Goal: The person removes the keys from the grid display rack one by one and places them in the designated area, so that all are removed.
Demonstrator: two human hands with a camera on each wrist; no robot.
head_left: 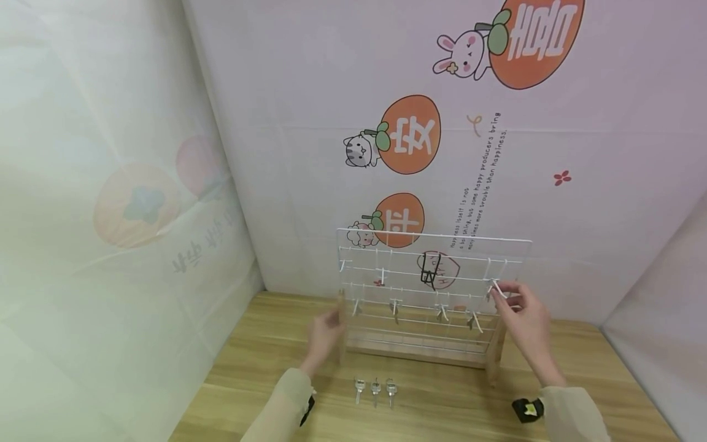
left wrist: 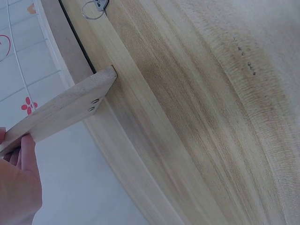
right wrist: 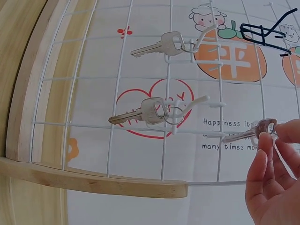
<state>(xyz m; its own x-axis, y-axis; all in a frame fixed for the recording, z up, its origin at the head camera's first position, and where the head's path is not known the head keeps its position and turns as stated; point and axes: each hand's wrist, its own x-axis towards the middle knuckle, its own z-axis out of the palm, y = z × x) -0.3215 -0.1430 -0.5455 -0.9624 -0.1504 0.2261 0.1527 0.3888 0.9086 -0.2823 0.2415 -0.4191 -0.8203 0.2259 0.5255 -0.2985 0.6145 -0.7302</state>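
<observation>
A white wire grid rack (head_left: pixel 436 234) with a wooden base (head_left: pixel 414 357) stands on the table. My left hand (head_left: pixel 324 334) holds the rack's wooden side post (left wrist: pixel 70 108), thumb and fingers on either side of it. At the rack's upper right, my right hand (head_left: pixel 525 313) pinches a silver key (right wrist: pixel 265 127) by its head, close to a white hook. Other keys hang by rings from white hooks, including an upper key (right wrist: pixel 161 45) and a lower key (right wrist: pixel 151 112) in the right wrist view. Three keys (head_left: pixel 375 387) lie in a row before the rack.
A black hook (head_left: pixel 429 270) and a white hook (head_left: pixel 382 276) are on the grid's upper part. Behind the rack rises a printed white cloth (head_left: pixel 298 184), with another cloth side (head_left: pixel 110 307) at left. All stands on a wood-grain table (head_left: pixel 243 368).
</observation>
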